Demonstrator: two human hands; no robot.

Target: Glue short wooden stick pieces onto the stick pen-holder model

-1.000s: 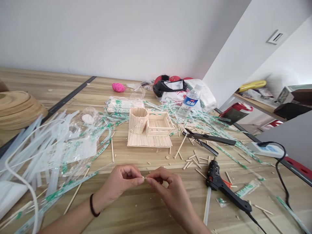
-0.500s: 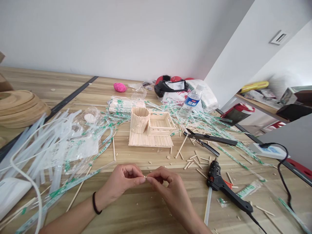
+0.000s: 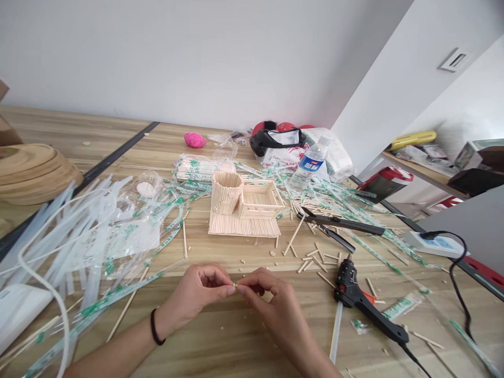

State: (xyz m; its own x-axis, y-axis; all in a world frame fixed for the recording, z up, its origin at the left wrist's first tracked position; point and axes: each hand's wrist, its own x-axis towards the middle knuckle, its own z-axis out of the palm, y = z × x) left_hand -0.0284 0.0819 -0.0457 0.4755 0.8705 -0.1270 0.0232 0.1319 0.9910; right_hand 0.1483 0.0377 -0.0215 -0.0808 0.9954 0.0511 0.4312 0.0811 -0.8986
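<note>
In the head view, the person's left hand [image 3: 200, 295] and right hand [image 3: 279, 304] meet low over the wooden table [image 3: 220, 341], each with thumb and forefinger closed in a pinch. Between the touching fingertips sits a tiny pale piece [image 3: 235, 285] – too small, and too covered, to tell its exact shape. A dark band [image 3: 156, 326] circles the left wrist. Beyond the hands, apart from them, stands a stick model [image 3: 244, 227]: an upright round cup beside an open box, both on a slatted platform. To its right lies a long black tool [image 3: 346, 224], with short sticks [image 3: 315, 258] scattered nearby. Nearer the right hand – not touching it – lies a black glue gun [image 3: 348, 286].
</note>
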